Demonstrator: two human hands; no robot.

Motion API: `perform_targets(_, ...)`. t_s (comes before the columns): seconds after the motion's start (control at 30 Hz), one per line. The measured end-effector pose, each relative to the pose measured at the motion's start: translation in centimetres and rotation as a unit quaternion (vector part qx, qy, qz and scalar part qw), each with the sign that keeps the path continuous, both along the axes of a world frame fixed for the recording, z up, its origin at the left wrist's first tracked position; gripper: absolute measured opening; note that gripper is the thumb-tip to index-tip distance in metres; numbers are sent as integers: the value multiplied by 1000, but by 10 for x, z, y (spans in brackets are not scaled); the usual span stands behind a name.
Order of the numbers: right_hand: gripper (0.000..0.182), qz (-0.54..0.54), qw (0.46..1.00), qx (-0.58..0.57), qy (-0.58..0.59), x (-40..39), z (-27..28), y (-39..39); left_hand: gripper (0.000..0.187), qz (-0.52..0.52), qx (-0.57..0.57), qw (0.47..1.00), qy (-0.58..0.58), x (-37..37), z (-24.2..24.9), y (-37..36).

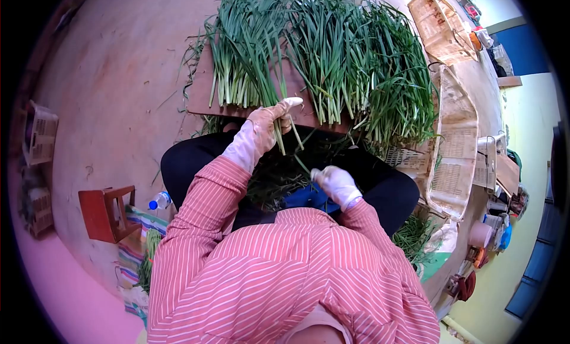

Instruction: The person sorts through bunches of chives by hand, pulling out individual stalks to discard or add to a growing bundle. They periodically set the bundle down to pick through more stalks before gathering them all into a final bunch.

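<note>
My left hand [270, 123], in a pale, stained glove, is closed around a few garlic chive stalks [281, 143]; their pale ends stick out below the fingers. Lower and to the right, my gloved right hand [337, 186] is closed with a thin green leaf [301, 164] at its fingertips. Beyond both hands, a low brown board [202, 88] bears a loose bunch of garlic chives [237, 59] at left. Larger bunches [338, 59] lie at right, pale stems toward me. Loose leaves [267, 183] lie in the dark space between my legs.
Long plastic crates [454, 142] stand close on my right, with another crate [439, 23] farther back. On the left are a small wooden stool [98, 216], a water bottle [159, 201] and a striped sack [133, 258]. More crates [43, 133] sit along the left wall.
</note>
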State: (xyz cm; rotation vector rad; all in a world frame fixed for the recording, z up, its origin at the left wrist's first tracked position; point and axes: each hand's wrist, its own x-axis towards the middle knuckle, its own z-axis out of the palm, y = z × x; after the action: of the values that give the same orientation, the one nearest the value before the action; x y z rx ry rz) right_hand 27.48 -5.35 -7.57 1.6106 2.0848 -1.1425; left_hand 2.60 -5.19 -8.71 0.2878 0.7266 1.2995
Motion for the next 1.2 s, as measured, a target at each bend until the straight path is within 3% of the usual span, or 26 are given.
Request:
perform_targets(0.03,48,-58,997,32,42,-2,4,4,43,0,-2,1000,0,3,3,-1)
perform_targets(0.07,53,-168,972,8,162,-7,9,4,41,11,-57,998,32,8,9,-1)
perform_targets(0.1,57,-194,958,31,209,-12,20,8,39,21,-107,992,66,10,15,1)
perform_targets(0.2,57,35,928,248,275,-34,34,25,40,7,-9,998,69,18,5,-1)
perform_targets(0.23,56,-10,965,90,248,-57,72,23,42,-4,39,997,63,20,0,-1)
perform_targets(0.27,55,12,948,172,269,-66,49,16,44,-28,32,998,49,21,9,-4)
perform_targets(0.3,54,9,957,83,276,-77,54,16,46,-52,24,998,36,21,19,-7)
perform_targets(0.33,51,-13,932,-73,354,-82,36,16,49,-69,15,996,50,20,24,-9)
perform_targets(0.37,49,-47,907,-248,336,-85,38,20,52,-86,4,994,63,17,26,-11)
perform_targets(0.4,47,-82,900,-243,353,-89,42,15,56,-84,10,994,69,15,26,-13)
perform_targets(0.5,51,-60,899,-264,345,-92,55,13,59,-54,31,995,-80,8,2,-4)
perform_targets(0.53,55,-68,896,-295,325,-89,53,11,62,0,-29,997,-71,10,31,-3)
perform_targets(0.57,58,-64,896,-288,333,-89,56,7,56,-21,60,982,-178,5,26,6)
perform_targets(0.63,59,-63,906,-271,318,-87,39,1,48,26,-7,998,-55,-2,41,5)
perform_targets(0.7,53,-88,922,-274,259,-83,53,3,41,25,50,998,8,-6,48,9)
perform_targets(0.77,54,-96,924,-280,241,-69,36,5,39,91,81,992,39,-17,53,22)
perform_targets(0.83,56,-49,963,-179,197,-47,-11,2,38,164,171,958,162,-27,89,34)
perform_targets(0.9,58,-50,979,-162,115,-39,7,7,34,144,188,941,241,-40,104,47)
perform_targets(0.97,55,-5,985,-139,98,-35,3,15,28,131,220,945,204,-46,72,71)
perform_targets(1.0,51,39,991,-98,81,-34,11,19,36,113,218,915,320,-44,62,74)
perform_targets(1.03,43,43,993,-87,67,-30,9,21,36,106,201,936,268,-45,54,75)
perform_targets(1.1,38,100,986,84,99,-17,-5,22,35,143,178,943,243,-50,42,78)
perform_targets(1.2,37,11,988,74,137,-21,25,30,38,110,152,944,271,-50,66,71)
